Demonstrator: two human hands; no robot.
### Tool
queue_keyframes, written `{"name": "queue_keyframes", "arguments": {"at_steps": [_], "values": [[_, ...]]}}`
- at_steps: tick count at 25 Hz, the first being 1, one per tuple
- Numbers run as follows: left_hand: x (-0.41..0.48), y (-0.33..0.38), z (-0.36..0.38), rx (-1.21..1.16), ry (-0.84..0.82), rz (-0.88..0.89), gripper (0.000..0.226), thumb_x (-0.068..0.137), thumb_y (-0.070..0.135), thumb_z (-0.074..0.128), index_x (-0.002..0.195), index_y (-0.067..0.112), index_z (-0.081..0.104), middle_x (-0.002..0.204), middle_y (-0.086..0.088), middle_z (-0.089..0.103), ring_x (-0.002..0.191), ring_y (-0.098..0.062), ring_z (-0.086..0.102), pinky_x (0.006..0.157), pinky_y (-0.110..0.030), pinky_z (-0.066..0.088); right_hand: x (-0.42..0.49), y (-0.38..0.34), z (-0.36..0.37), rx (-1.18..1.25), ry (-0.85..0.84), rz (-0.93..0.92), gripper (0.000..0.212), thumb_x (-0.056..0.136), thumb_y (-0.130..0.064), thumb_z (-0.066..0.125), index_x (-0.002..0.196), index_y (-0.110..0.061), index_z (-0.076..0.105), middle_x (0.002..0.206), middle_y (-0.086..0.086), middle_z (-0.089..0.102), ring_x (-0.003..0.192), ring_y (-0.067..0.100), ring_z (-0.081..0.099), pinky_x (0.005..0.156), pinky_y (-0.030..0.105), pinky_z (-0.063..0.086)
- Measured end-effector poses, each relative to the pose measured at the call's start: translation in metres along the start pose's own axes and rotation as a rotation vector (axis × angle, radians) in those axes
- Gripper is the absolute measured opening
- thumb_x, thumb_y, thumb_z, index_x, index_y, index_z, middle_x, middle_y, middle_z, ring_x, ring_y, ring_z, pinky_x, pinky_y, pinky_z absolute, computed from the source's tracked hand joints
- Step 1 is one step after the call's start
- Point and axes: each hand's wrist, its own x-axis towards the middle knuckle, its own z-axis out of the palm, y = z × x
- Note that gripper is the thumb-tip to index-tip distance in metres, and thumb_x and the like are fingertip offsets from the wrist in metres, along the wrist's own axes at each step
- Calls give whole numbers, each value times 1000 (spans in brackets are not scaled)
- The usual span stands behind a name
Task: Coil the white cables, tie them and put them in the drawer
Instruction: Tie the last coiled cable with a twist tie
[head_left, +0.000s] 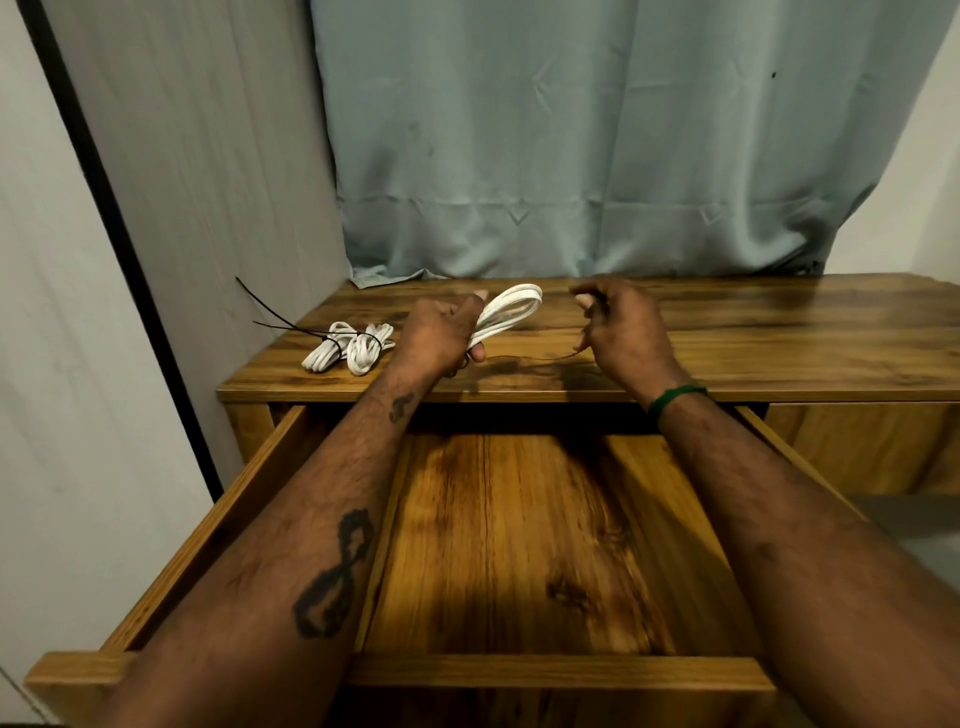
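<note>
third coil in hand, tie half drawn, drawer open below

your left hand (441, 332) is wrapped around a folded white cable coil (511, 310), fingers closed tight on its lower end while the looped end sticks up and to the right, held above the wooden tabletop (779, 332). your right hand (626, 325) is just beside it, fingers curled together and pinched on a thin dark tie (530, 357); the tie runs as a fine line from under your left hand across to your right, hanging a little above the wood. exactly how it wraps the coil is hidden behind your left hand.

to the left on the tabletop lie two tied cable bundles (347, 347), touching each other, each cinched with a black tie whose long loose tails (270, 312) stick out towards the grey wall panel (208, 156).

the drawer (519, 670) stands pulled out beneath your forearms, its wooden bottom bare where it shows between them. no cable is in it yet; all three are up at tabletop level.

a green band (675, 397) sits on your right wrist. a pale blue curtain (571, 130) hangs behind the table, its hem resting on the back edge of the tabletop
</note>
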Motion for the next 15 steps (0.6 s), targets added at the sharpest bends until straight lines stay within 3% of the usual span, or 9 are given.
{"name": "queue_keyframes", "arguments": {"at_steps": [2,4,6,7,9,11,15], "values": [[-3,2,3,18,-68,25,48,99,45,56,75,7,73,53,-10,67,35,-19,41,42,-21,32,-5,-2,3,-52,-115,-55,24,97,-1,52,102,-17,68,80,4,69,55,14,69,52,21,55],[-6,2,6,68,-136,61,50,100,43,56,79,1,75,54,-10,68,34,-18,41,41,-21,32,-8,-4,2,-80,-185,-144,17,92,-2,56,92,-15,67,75,7,71,66,19,70,58,28,57],[-7,1,7,109,-195,79,51,100,42,56,76,1,75,54,-10,68,34,-18,42,41,-21,33,-8,-3,1,-81,-224,-203,16,82,0,60,88,-12,70,79,7,72,75,22,69,66,35,57],[-8,1,7,128,-221,83,51,100,42,57,76,2,76,54,-10,69,35,-18,43,41,-21,34,-8,-4,1,-74,-240,-191,21,78,4,62,89,-11,71,84,8,74,77,19,70,68,32,57],[-10,0,7,162,-273,87,50,100,43,57,78,3,77,55,-10,69,35,-17,43,40,-19,33,-9,-4,2,-7,-288,-107,32,75,15,62,94,-9,72,90,9,76,74,6,69,67,21,54],[-11,-3,7,154,-324,78,45,101,41,56,85,6,78,56,-10,69,34,-15,42,39,-18,32,-10,-3,2,163,-360,34,29,78,18,63,95,-4,72,85,6,74,65,-4,65,60,19,53],[-16,-6,3,254,-458,58,40,101,46,56,85,17,77,63,-12,72,40,-15,44,44,-23,34,-11,2,-5,371,-368,244,10,87,-1,72,97,-2,73,75,1,74,61,2,68,57,17,54]]}}
